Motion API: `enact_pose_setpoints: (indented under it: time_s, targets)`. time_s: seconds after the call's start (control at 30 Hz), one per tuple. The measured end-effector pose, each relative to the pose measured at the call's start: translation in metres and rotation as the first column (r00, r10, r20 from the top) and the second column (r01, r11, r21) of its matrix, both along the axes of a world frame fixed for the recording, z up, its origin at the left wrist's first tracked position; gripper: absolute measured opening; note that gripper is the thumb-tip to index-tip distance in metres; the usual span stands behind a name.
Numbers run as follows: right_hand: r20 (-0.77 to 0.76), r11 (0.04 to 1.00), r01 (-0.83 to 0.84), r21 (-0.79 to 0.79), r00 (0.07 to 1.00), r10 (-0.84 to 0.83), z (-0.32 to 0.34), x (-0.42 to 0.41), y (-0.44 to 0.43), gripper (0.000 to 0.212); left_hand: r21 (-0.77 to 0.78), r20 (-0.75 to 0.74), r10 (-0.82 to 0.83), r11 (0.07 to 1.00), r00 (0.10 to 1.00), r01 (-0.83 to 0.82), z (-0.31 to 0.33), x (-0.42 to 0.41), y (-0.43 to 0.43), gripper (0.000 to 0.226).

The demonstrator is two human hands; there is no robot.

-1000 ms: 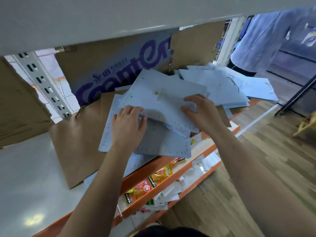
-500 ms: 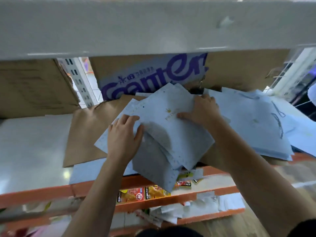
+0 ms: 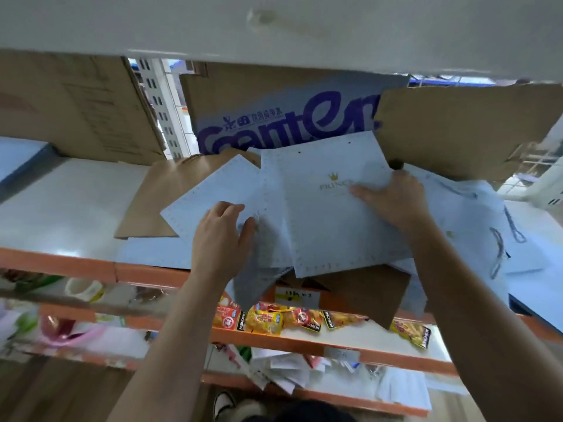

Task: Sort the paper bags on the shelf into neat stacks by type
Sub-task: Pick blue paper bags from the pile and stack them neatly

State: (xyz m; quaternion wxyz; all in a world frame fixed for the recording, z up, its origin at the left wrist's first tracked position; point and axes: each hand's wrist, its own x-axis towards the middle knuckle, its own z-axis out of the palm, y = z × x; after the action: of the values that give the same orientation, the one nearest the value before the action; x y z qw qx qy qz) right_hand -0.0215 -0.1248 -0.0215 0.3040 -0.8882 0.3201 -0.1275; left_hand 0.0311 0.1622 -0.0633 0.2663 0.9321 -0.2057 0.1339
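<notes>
Pale-blue paper bags [image 3: 307, 233] fanned across the shelf [image 3: 61, 205], overhanging its front edge.
Light, thin, probably slick and crease-prone; best squared by the edges. Right hand [image 3: 393, 199] pressing flat, fingers straight. Left hand [image 3: 222, 236] on top, fingers bent; whether it grips, can't tell.

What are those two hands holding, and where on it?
The left hand grips the pale blue paper bags at their left edge; the right hand only presses flat on the top one, by its crown print.
</notes>
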Motion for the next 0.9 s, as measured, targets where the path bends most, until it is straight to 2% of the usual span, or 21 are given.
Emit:
enact_pose_setpoints:
  time_s: [0.07,0.17,0.23,0.33,0.4,0.53,0.73,0.9]
  targets:
    - [0.048,0.994,0.031,0.105,0.998,-0.036,0.002,-0.016,-0.013,0.076,-0.012,-0.052,-0.016,1.000,0.999,0.015,0.003,-0.002,-0.010,0.039]
    - [0.119,0.983,0.089,0.161,0.987,-0.109,-0.005,-0.038,-0.035,0.086,0.035,-0.060,-0.042,0.998,0.997,0.045,0.005,0.000,-0.028,0.040]
    - [0.164,0.975,0.134,0.179,0.973,-0.164,-0.009,-0.053,-0.047,0.077,0.091,-0.103,-0.006,0.996,0.995,0.015,0.008,0.005,-0.042,0.060]
    - [0.206,0.955,0.189,0.229,0.950,-0.237,-0.017,-0.078,-0.059,0.066,0.153,-0.182,0.071,0.987,0.981,-0.043,0.012,0.012,-0.064,0.103]
    - [0.236,0.941,0.216,0.259,0.931,-0.279,-0.024,-0.093,-0.066,0.066,0.115,-0.236,0.104,0.990,0.966,-0.078,0.013,0.014,-0.074,0.110]
    - [0.230,0.922,0.258,0.290,0.916,-0.329,-0.033,-0.112,-0.075,0.060,-0.040,-0.340,0.063,0.996,0.938,-0.081,0.008,0.023,-0.080,0.086]
    - [0.242,0.922,0.217,0.319,0.922,-0.301,-0.036,-0.117,-0.072,0.049,-0.336,-0.297,-0.037,0.939,0.954,-0.069,0.022,0.010,-0.083,0.039]
    - [0.258,0.935,0.169,0.311,0.932,-0.254,-0.034,-0.105,-0.060,0.050,-0.441,-0.238,0.006,0.890,0.971,-0.114,0.030,-0.001,-0.067,0.034]
